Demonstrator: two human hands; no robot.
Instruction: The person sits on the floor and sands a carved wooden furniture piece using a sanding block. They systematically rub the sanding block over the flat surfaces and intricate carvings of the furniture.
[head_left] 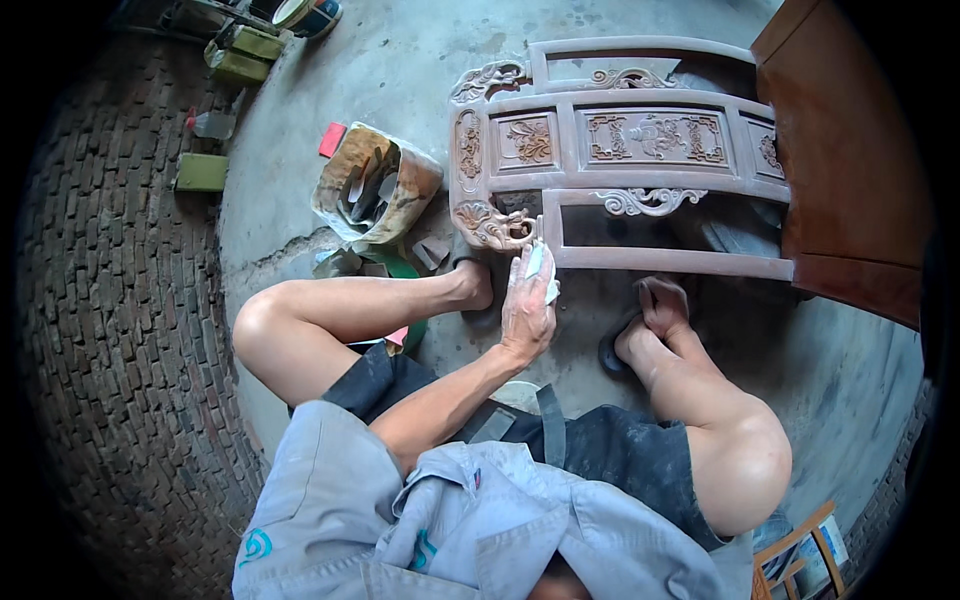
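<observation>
My left hand [528, 315] reaches up from the left sleeve, its back toward me and its fingers pressed round a white folded sheet [541, 266] that looks like sandpaper. Its fingertips are at the lower left corner of a carved wooden furniture frame [670, 262], beside a scrolled corner piece [490, 226]. Pale dust coats the frame, which has curved rails, carved panels [655, 138] and open gaps. What the fingers cover of the sheet is hidden. My right hand does not show.
A stained bucket [420, 175] with scraps stands left of the frame, near a red block [332, 139]. A brown wooden panel [850, 170] adjoins the frame's right end. My bare legs flank the work. A brick surface [120, 300] lies at left, and a wooden stool-like frame [800, 545] at lower right.
</observation>
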